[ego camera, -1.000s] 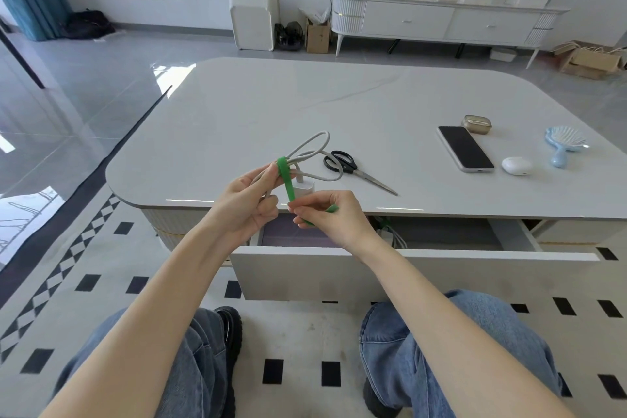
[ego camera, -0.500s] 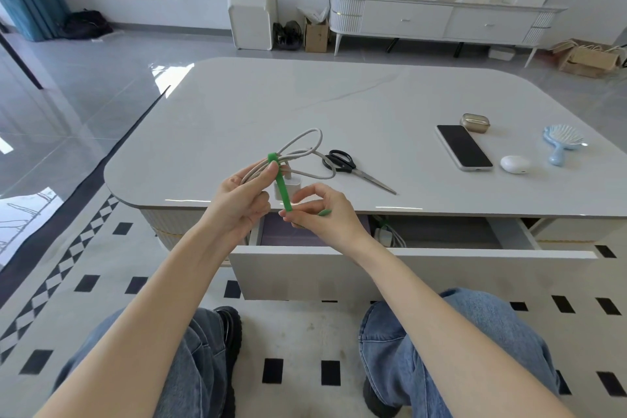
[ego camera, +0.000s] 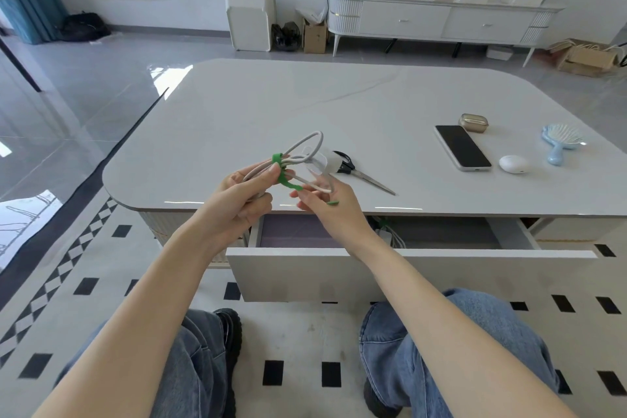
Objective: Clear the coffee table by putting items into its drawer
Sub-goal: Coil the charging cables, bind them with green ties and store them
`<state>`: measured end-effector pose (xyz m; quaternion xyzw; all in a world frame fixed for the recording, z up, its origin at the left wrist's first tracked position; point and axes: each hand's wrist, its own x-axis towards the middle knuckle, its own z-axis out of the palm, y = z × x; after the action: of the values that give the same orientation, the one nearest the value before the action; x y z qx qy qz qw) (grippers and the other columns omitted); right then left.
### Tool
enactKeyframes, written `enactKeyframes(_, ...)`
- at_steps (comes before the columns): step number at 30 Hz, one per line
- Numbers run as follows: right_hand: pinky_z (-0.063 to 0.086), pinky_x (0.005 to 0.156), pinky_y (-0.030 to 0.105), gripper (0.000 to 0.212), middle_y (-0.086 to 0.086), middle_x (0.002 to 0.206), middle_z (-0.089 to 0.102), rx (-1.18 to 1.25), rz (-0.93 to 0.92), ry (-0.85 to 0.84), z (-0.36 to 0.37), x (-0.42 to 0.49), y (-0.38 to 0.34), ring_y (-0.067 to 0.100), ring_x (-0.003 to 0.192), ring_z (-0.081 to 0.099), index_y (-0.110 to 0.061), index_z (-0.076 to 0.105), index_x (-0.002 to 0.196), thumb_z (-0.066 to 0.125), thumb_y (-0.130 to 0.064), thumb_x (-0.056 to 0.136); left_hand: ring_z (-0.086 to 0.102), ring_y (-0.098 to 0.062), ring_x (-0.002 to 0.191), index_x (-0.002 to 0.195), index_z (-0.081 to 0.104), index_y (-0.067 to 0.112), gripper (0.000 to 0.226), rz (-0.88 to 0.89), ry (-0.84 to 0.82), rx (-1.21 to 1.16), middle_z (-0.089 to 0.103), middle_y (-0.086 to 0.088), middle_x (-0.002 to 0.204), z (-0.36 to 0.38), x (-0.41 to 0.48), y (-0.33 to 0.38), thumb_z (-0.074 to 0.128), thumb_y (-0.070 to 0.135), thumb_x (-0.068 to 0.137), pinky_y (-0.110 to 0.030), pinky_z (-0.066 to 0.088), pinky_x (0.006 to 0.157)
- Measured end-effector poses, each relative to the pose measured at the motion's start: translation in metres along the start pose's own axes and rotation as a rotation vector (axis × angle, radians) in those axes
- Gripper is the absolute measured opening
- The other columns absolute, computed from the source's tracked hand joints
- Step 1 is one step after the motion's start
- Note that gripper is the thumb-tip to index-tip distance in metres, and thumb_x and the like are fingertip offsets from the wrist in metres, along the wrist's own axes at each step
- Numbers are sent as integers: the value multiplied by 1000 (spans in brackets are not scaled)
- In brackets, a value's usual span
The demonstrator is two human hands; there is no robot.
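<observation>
My left hand (ego camera: 242,195) grips a coiled grey charger cable (ego camera: 303,151) above the near edge of the white coffee table (ego camera: 305,105). A green strap (ego camera: 283,171) is wound round the coil. My right hand (ego camera: 325,205) pinches the strap's free end, just right of the left hand. The white charger plug (ego camera: 322,159) hangs blurred behind the coil. Below the hands the drawer (ego camera: 390,268) stands pulled out, with a purple lining and some white cables inside.
On the table lie black-handled scissors (ego camera: 359,171), a black phone (ego camera: 462,151), a gold case (ego camera: 473,122), a white earbud case (ego camera: 514,164) and a blue hairbrush (ego camera: 559,142). My knees in jeans sit below the drawer front.
The green strap has gone from upright to wrapped sideways round the coil. My right hand shifted right, pulling the strap's end. The plug swung up and right.
</observation>
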<state>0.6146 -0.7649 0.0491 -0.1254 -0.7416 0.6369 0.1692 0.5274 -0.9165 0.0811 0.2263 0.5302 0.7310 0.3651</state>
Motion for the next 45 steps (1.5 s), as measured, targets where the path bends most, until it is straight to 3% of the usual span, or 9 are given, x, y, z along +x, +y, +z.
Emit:
enactKeyframes(5, 55, 83, 24, 9, 6, 97, 71, 176, -1, 54, -7, 4, -4, 10, 80, 66, -11, 71, 97, 63, -10, 92, 23, 1, 35, 92, 74, 24, 28, 1, -42, 5, 67, 4, 95, -11, -4, 8, 78, 43, 72, -23, 14, 58)
enactKeyframes(10, 55, 75, 23, 16, -1, 84, 71, 400, 73, -66, -17, 2, -11, 11, 70, 65, -4, 70, 103, 60, -2, 92, 36, -6, 46, 91, 78, 27, 22, -12, -69, 117, 62, 11, 64, -11, -11, 16, 69, 37, 74, -16, 28, 53)
enactKeyframes(12, 57, 71, 24, 16, 2, 83, 70, 502, 127, -130, -20, 2, -12, 13, 66, 66, -4, 68, 101, 55, 2, 93, 65, -10, 67, 98, 77, 23, 41, -28, -106, 96, 70, 6, 78, -13, -12, 16, 83, 43, 62, -17, 51, 64)
enactKeyframes(15, 58, 68, 27, 19, 4, 81, 66, 597, 240, -238, -26, 2, -14, 15, 61, 65, -6, 64, 100, 47, 2, 97, 70, -24, 96, 100, 77, 18, 51, -26, -164, 34, 74, -3, 91, -14, -13, 16, 90, 39, 56, -31, 57, 79)
enactKeyframes(18, 57, 63, 25, 22, 4, 77, 62, 603, 325, -356, -31, 0, -16, 11, 56, 61, -7, 65, 99, 43, -1, 100, 71, -26, 96, 98, 77, 17, 49, -28, -208, -12, 75, -5, 89, -13, -17, 17, 91, 35, 55, -28, 57, 77)
enactKeyframes(27, 54, 86, 43, 36, 10, 110, 69, 846, 483, -558, -32, -1, -15, 27, 95, 68, -10, 72, 110, 52, -32, 89, 71, -13, 75, 88, 79, 22, 41, -56, -334, 38, 72, -1, 74, -23, -21, 18, 92, 38, 53, -30, 56, 85)
enactKeyframes(35, 56, 79, 40, 42, 13, 92, 68, 515, 564, -451, -29, 2, -15, 29, 85, 65, -7, 74, 93, 52, -43, 93, 70, -16, 92, 104, 76, 15, 36, -208, -470, 211, 74, -6, 99, -18, -19, 15, 82, 29, 71, -24, 55, 81)
enactKeyframes(40, 55, 67, 28, 18, 7, 93, 69, 242, 476, -373, -25, 2, -10, 17, 76, 67, -14, 67, 105, 53, -23, 98, 67, -27, 102, 108, 73, 7, 26, -233, -383, 402, 69, -19, 110, -20, -14, 4, 65, 10, 83, -31, 54, 89)
enactKeyframes(45, 57, 62, 29, 14, 10, 95, 71, 242, 466, -253, -28, 3, -8, 20, 73, 68, -6, 59, 110, 55, -9, 96, 68, -17, 93, 102, 76, 14, 45, -213, -305, 495, 72, -13, 106, -16, -13, -1, 82, 38, 64, -22, 55, 78)
